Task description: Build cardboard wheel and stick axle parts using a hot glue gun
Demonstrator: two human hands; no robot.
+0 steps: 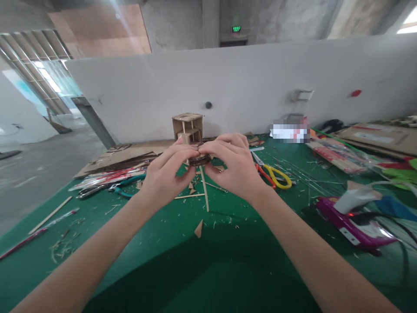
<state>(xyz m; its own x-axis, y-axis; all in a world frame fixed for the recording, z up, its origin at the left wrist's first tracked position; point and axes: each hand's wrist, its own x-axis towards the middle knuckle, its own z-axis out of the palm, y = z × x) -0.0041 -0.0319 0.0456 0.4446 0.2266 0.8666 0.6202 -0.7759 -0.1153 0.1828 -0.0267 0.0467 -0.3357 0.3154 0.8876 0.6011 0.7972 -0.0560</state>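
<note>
In the middle of the view, a small dark brown round piece (200,161), which looks like layered cardboard, is raised above the green table (228,261). My left hand (167,167) pinches its left side between thumb and fingers. On its right side my right hand (233,165) grips it the same way. A thin wooden stick (205,191) slants down from below the piece; whether it is joined to it I cannot tell. Just behind my hands stands a small cardboard structure (188,119) with shelf-like levels and thin posts.
Scissors (276,177) with yellow and orange handles lie right of my right hand. Teal-handled pliers (122,190) and flat cardboard (120,154) are at the left. A purple power strip (345,226) with cables sits at the right. Cardboard scraps (198,228) are scattered about.
</note>
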